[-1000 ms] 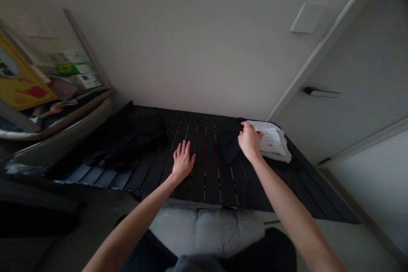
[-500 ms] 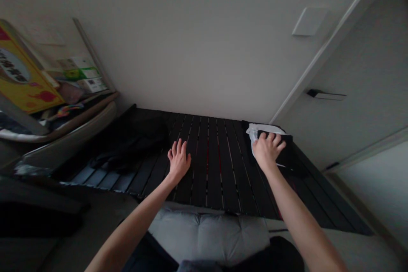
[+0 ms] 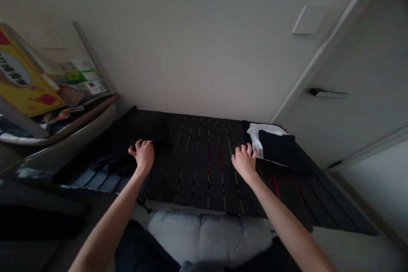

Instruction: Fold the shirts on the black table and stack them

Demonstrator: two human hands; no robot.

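Note:
My left hand (image 3: 144, 156) is at the near right part of a dark, crumpled cloth pile (image 3: 127, 134), fingers apart and slightly bent. Whether the fingertips touch the cloth is hard to tell in the dim light. Over the black slatted table (image 3: 199, 165), my right hand (image 3: 245, 160) has its fingers spread and holds nothing. Just right of it lies a folded black-and-white cloth (image 3: 276, 146), its white part along the left and far edges.
A grey cushioned seat (image 3: 210, 233) is below the table's near edge. On the left, a shelf (image 3: 95, 108) carries a yellow box (image 3: 32, 76) and small packages. A door handle (image 3: 328, 93) and a wall switch (image 3: 310, 19) are to the right.
My left hand has moved left, from the bare slats to the dark cloth pile. My right hand has come off the folded cloth, leftward and nearer to me.

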